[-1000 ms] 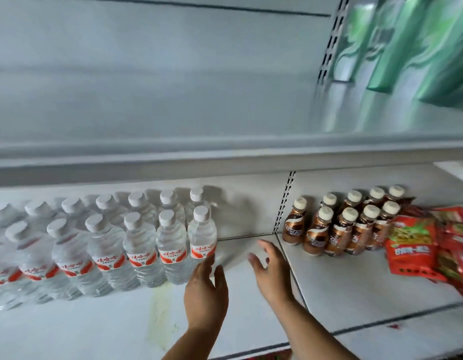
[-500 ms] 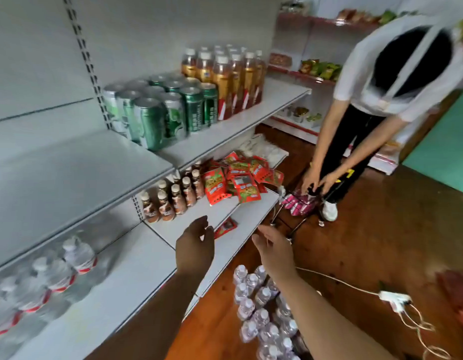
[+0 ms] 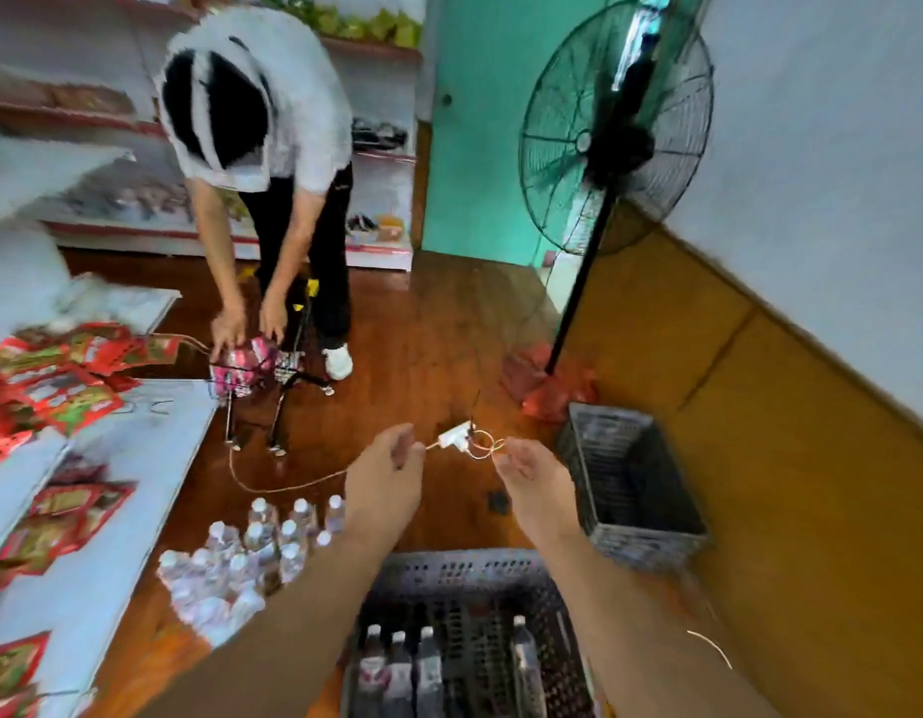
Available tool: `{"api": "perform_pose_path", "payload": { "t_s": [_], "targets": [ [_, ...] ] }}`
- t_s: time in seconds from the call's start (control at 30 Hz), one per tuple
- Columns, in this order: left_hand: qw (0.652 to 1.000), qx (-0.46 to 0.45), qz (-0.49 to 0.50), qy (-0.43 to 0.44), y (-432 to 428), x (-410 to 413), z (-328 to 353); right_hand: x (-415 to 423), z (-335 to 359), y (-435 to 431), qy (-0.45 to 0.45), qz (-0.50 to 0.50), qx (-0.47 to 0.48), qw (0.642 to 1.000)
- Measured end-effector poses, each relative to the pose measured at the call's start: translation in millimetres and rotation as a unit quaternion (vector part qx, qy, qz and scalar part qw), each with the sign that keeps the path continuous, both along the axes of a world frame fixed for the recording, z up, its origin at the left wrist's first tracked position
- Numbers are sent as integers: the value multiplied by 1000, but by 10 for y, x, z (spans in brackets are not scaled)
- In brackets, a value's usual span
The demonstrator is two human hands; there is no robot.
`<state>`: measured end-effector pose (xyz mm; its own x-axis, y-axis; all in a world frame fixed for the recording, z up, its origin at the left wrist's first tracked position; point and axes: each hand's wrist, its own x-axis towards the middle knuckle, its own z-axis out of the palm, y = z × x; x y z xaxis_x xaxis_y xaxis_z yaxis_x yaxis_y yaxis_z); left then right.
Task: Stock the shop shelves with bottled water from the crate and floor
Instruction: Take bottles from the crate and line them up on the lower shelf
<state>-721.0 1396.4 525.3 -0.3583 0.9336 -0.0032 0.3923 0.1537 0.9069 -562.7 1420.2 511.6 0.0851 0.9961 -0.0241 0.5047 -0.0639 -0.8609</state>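
Observation:
A dark plastic crate (image 3: 464, 572) sits on the floor right below me, with several water bottles (image 3: 397, 671) standing inside it. More water bottles (image 3: 257, 557) stand in a cluster on the wooden floor to the crate's left, beside the white shelf (image 3: 112, 551). My left hand (image 3: 384, 484) and my right hand (image 3: 537, 484) hover side by side above the crate's far edge. Both are empty, with loosely curled fingers.
Another person (image 3: 273, 163) bends over a small wire cart (image 3: 257, 370) ahead on the left. A standing fan (image 3: 609, 142) and an empty grey basket (image 3: 625, 484) are on the right by the yellow wall. A white plug and cord (image 3: 457, 436) lie on the floor. Red snack packets (image 3: 50, 386) cover the shelf.
My view has swung from the shelf of water bottles round to the right and down to the floor and crate. Both hands came away from the shelf, still empty.

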Motion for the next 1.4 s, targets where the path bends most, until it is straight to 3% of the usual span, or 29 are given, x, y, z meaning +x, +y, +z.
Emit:
{"api": "perform_pose_path", "payload": {
  "t_s": [0.27,0.43,0.67,0.87,1.1,1.4],
  "targets": [
    [997,-42,-52,-24,-3,1759,-359,1699,-376,-128,3,-15,-60,998],
    [994,-96,-40,-44,181,1943,-794,1994,-921,101,-16,-4,-137,990],
    [971,-226,-56,-55,635,1847,-1816,2003,-2051,594,41,-55,-270,961],
    [943,-320,-56,-73,1099,1747,-3003,1923,-3250,971,51,-51,-377,923],
    [909,-410,-29,-69,1174,1822,-5023,1885,-5177,966,-17,-75,-485,871],
    [831,-511,49,-214,855,2488,-7273,2048,-7288,781,-21,-103,-510,854]
  ]
}}
